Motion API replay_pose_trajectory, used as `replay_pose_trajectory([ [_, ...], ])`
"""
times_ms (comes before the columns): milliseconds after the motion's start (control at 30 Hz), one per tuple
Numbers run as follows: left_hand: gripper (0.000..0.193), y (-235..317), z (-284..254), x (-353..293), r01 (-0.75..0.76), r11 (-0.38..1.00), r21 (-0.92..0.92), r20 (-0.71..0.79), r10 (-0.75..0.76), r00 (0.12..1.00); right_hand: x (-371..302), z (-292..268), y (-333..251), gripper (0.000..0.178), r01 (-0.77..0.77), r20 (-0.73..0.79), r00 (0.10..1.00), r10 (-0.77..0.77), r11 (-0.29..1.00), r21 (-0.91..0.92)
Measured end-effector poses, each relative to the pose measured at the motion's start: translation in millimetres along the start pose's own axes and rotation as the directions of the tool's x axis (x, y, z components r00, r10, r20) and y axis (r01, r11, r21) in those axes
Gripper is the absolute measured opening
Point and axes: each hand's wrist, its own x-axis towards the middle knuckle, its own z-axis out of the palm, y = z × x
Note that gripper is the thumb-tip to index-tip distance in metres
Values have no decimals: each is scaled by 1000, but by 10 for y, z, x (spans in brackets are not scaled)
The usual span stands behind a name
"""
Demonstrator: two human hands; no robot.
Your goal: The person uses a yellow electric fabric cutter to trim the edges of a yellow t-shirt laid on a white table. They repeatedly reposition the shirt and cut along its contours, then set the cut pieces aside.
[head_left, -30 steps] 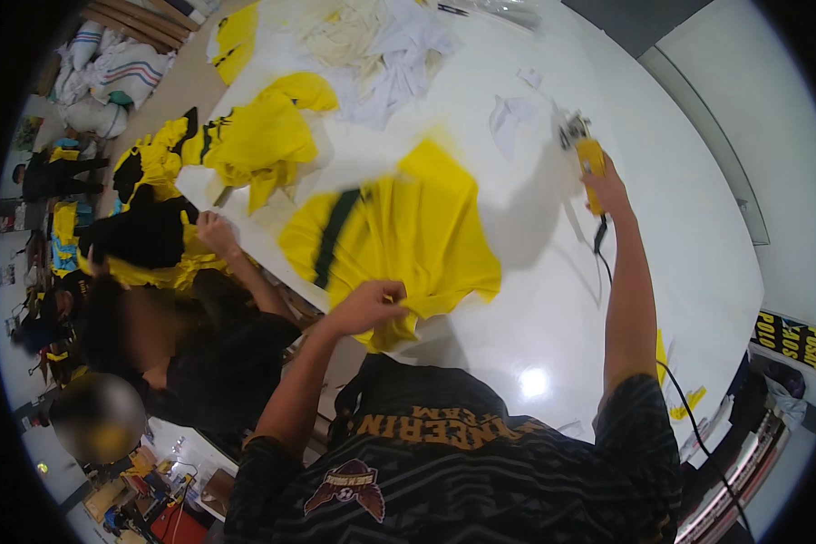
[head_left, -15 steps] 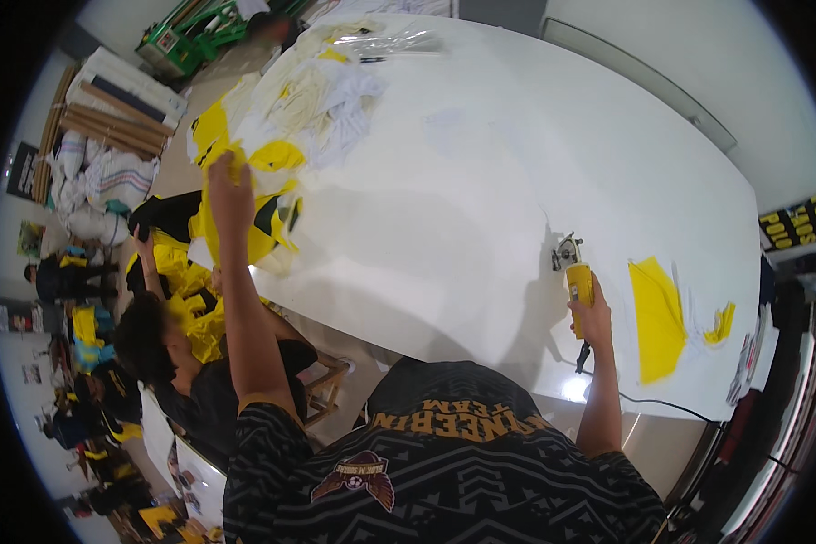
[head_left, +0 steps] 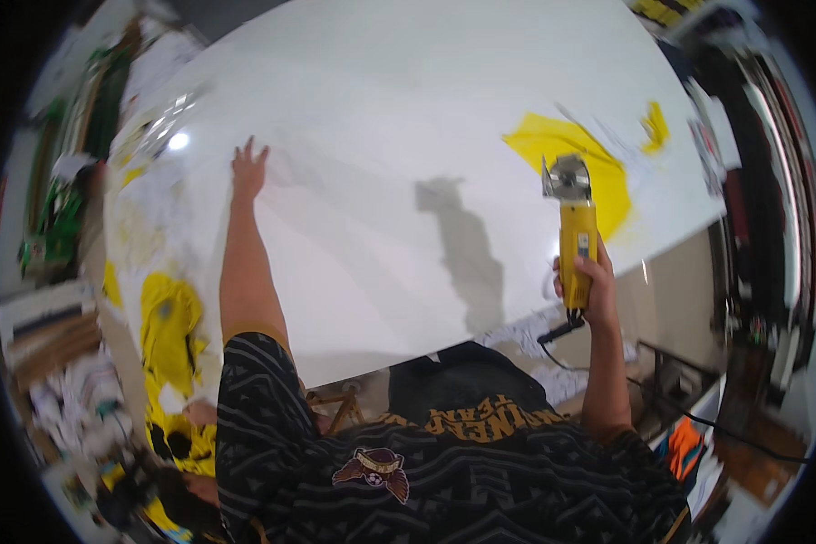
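Observation:
In my right hand (head_left: 591,286) is a yellow electric fabric cutter (head_left: 578,240), its metal head pointing away from me. The cutter is raised off the white table (head_left: 372,181) and throws a shadow to its left. Behind its head lies a piece of yellow fabric (head_left: 535,136), partly hidden by the tool. My left hand (head_left: 248,169) reaches out over the left part of the table with fingers spread and nothing in them. Whether its palm touches the surface I cannot tell. Crumpled yellow fabric (head_left: 168,317) hangs at the table's left edge.
A small yellow scrap (head_left: 655,127) lies at the table's right. Clear plastic (head_left: 168,118) and pale cloth are at the far left. The cutter's black cord (head_left: 689,415) trails off to the right. A co-worker's hand (head_left: 199,413) is by the yellow fabric at lower left.
My left hand has come away from the yellow fabric and its fingers are now spread over the table. My right hand has lifted the cutter from the tabletop. The view has turned.

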Motion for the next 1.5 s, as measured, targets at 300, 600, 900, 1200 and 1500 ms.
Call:
replay_pose_trajectory([
  [300, 92, 4840, -1187, -1066, -123, 833, -539, 36, 169, 985, -837, -537, -70, 62, 197, -496, 847, -193, 979, -44],
  [600, 56, 5775, -2366, -1814, -309, 49, -950, -139, 817, 559, -822, -719, 142, 52, 274, -676, 692, -253, 959, -79],
  [900, 65, 6362, -2626, -734, -442, 160, -883, -37, 913, 405, -862, -774, 278, 57, 262, -746, 639, -187, 965, -18],
  [1200, 46, 4881, -1733, -456, -374, 697, -612, 111, 543, 832, -744, -835, 378, 86, 134, -743, 651, -153, 987, -85],
  [1500, 53, 3471, -1967, -1415, 164, 953, -255, 554, 5, 832, -570, -1194, 657, 66, 84, -664, 744, -75, 996, -18],
])
